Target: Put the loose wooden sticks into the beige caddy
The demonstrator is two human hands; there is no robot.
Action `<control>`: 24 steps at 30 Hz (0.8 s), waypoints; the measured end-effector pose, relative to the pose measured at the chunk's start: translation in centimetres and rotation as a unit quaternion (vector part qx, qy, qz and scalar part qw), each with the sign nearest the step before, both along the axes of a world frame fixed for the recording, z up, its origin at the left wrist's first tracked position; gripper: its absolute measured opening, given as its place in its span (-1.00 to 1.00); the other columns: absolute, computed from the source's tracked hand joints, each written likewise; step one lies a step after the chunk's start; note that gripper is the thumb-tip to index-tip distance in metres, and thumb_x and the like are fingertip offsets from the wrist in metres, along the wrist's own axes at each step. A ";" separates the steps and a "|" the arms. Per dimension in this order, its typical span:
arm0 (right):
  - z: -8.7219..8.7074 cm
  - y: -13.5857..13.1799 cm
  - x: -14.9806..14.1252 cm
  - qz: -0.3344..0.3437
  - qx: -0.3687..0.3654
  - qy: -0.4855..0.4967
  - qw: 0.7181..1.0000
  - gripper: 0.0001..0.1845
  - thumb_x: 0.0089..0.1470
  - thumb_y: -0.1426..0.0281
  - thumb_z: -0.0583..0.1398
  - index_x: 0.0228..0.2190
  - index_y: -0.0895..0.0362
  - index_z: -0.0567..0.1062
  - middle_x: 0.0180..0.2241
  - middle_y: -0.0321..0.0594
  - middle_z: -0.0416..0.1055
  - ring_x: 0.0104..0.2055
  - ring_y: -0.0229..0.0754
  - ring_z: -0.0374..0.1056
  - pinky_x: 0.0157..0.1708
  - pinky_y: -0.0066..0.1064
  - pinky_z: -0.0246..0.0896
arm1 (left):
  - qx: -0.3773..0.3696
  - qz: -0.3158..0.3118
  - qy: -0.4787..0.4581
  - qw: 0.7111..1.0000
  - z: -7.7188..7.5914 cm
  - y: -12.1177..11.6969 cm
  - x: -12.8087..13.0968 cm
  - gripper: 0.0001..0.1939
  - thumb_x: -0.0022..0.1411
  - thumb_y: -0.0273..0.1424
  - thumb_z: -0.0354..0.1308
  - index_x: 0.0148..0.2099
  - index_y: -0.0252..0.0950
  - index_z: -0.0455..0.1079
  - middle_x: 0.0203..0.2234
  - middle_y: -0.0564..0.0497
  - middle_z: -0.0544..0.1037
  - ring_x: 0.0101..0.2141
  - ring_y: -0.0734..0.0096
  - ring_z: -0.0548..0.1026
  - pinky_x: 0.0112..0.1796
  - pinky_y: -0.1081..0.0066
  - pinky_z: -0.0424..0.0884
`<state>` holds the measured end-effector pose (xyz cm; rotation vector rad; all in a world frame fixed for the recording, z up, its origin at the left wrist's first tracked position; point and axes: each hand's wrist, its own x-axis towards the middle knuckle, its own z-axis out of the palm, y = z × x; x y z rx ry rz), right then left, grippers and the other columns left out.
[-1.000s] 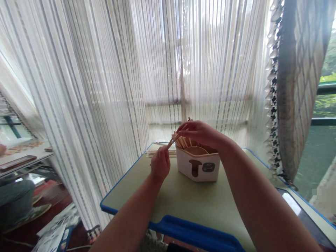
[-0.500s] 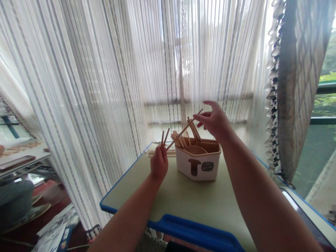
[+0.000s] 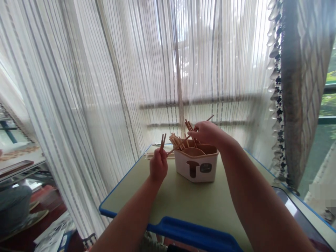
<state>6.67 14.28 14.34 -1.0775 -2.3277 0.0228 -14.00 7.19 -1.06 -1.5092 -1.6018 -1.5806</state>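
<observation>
My left hand (image 3: 158, 166) is closed around thin brown chopsticks (image 3: 163, 141), two of which stick up from the fist. A further chopstick (image 3: 177, 147) slants up to the right from beside this fist to my right hand (image 3: 208, 133). The right fingers are closed on it, and its far end shows beyond the knuckles. That hand is above a white box (image 3: 196, 169) with a brown inside. Pale chopsticks (image 3: 176, 140) lean in the box's left part, and darker ones (image 3: 191, 126) stand at its back, partly behind the right hand.
The box stands on a small pale table (image 3: 126, 199) with a blue rim. Pale sticks (image 3: 149, 155) lie behind my left hand. A dark tablet-like device (image 3: 291, 206) is at the right edge. Sheer curtains (image 3: 112, 87) hang close behind. At far left, a person's leg (image 3: 14, 203) shows.
My right hand has come down and left toward the box, sliding its grip along the slanted chopstick; its raised fingers have closed. The left hand has barely moved.
</observation>
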 end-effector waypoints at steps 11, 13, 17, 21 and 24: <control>1.8 0.5 3.3 0.009 -0.146 0.325 0.934 -0.72 -0.09 0.21 0.24 -0.41 0.17 0.43 -0.55 -0.11 0.49 -0.57 -0.21 0.37 -0.69 -0.46 0.12 | 0.039 -0.052 -0.058 0.996 -0.7 1.3 -0.8 -0.76 0.35 -0.29 -0.19 -0.33 -0.27 0.15 -0.60 0.08 0.33 -0.58 0.51 0.32 -0.51 0.48 0.27; 1.7 0.8 3.0 0.013 -0.152 0.352 0.924 -0.58 -0.02 0.06 0.17 -0.33 0.17 0.41 -0.59 -0.13 0.47 -0.64 -0.25 0.31 -0.72 -0.47 0.04 | 0.039 -0.053 -0.054 0.996 -0.9 1.4 -1.0 -0.77 0.35 -0.28 -0.19 -0.32 -0.27 0.15 -0.60 0.08 0.31 -0.58 0.50 0.31 -0.51 0.47 0.26; 1.5 1.7 2.7 0.021 -0.218 0.333 0.917 -0.36 0.11 -0.10 -0.14 -0.48 0.14 0.42 -0.75 -0.23 0.31 -0.75 -0.32 0.11 -0.71 -0.46 -0.03 | 0.036 -0.043 -0.056 0.997 -1.0 1.7 -1.1 -0.76 0.35 -0.26 -0.18 -0.31 -0.27 0.16 -0.59 0.07 0.31 -0.58 0.50 0.31 -0.51 0.47 0.25; 1.2 1.9 2.7 0.014 -0.242 0.268 0.932 -0.34 0.15 -0.02 -0.15 -0.69 0.13 0.37 -0.81 -0.29 0.14 -0.75 -0.34 0.03 -0.64 -0.44 0.00 | 0.024 -0.031 -0.046 0.998 -1.1 1.4 -1.2 -0.75 0.34 -0.26 -0.17 -0.31 -0.28 0.17 -0.59 0.07 0.31 -0.58 0.51 0.31 -0.53 0.48 0.24; 0.8 1.7 2.7 0.013 -0.256 0.227 0.940 -0.33 0.15 -0.02 -0.14 -0.72 0.13 0.37 -0.82 -0.32 0.11 -0.75 -0.35 0.00 -0.63 -0.44 0.00 | 0.025 -0.033 -0.045 0.998 -1.1 1.0 -1.2 -0.75 0.34 -0.26 -0.17 -0.32 -0.28 0.17 -0.58 0.06 0.32 -0.58 0.50 0.31 -0.53 0.47 0.24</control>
